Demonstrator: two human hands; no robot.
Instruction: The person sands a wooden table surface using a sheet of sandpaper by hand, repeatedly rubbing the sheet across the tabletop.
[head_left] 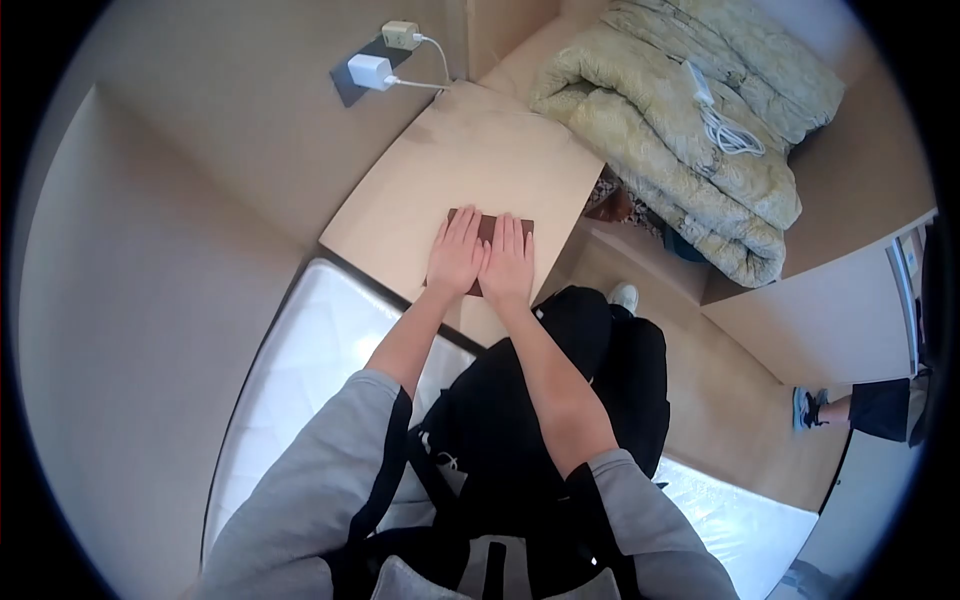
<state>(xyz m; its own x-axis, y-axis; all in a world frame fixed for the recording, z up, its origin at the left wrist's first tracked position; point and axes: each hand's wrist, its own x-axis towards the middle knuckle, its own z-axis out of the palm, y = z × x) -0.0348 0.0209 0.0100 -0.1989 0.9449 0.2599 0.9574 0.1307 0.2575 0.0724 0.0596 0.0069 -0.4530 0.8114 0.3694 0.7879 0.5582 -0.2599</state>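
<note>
Both hands lie flat, side by side, on a dark brown, flat, square piece (487, 229) whose exact kind I cannot make out. It rests on a light wooden tabletop (390, 215). My left hand (457, 255) covers its left part, fingers stretched out and pointing away from me. Over the right part lies my right hand (510, 262), its fingers also straight. The thumbs are close together near the middle. Brown shows between the fingers and below the palms; the rest is hidden under the hands.
White chargers (371, 72) with cables sit in a wall outlet at the tabletop's back left. A folded quilt (660, 120) with a coiled white cable (730, 135) lies at the right. A white mattress (300, 330) borders the tabletop. Another person's leg (836, 411) shows far right.
</note>
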